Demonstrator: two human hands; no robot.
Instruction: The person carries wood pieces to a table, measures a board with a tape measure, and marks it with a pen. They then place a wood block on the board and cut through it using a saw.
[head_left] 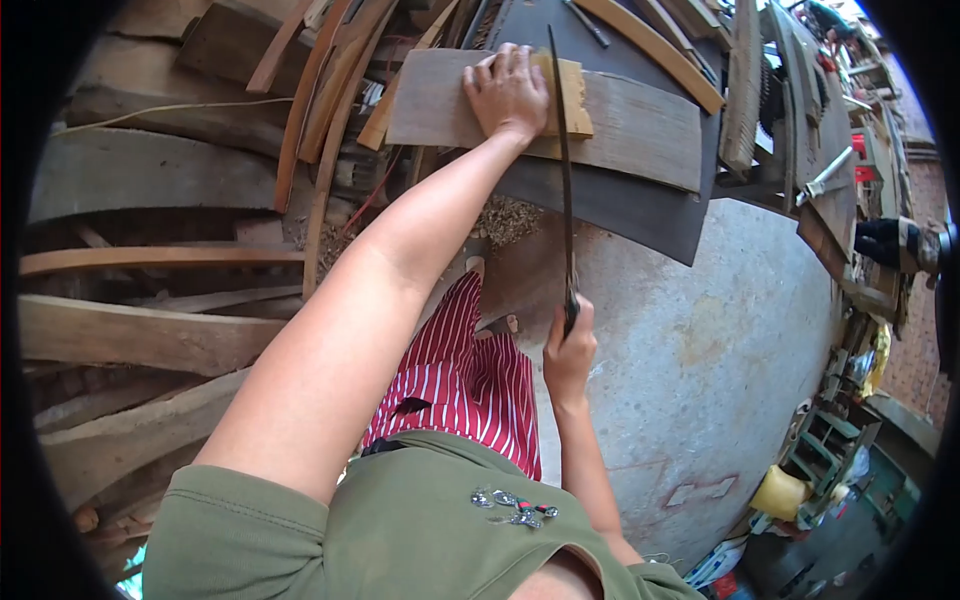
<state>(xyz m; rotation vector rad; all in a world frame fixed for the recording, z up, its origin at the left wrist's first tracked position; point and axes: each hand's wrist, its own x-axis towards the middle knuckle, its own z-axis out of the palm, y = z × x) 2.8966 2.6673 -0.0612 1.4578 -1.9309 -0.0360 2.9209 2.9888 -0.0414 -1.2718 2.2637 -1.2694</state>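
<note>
Person sawing a small wood block [574,95] held down on a grey plank [640,130].
Nearest, the right hand [568,352] has its fingers wrapped tight round the handle of a handsaw [563,150], whose thin blade runs away across the block. Farther off, the left hand [508,92] lies flat, fingers loose and gripping nothing, pressing the yellowish block down at the plank's far edge, near its middle. The plank rests on a dark sheet [620,215]. The cut seems under way, though its depth is hidden. The next stroke calls for a straight blade and firm downward pressure.
</note>
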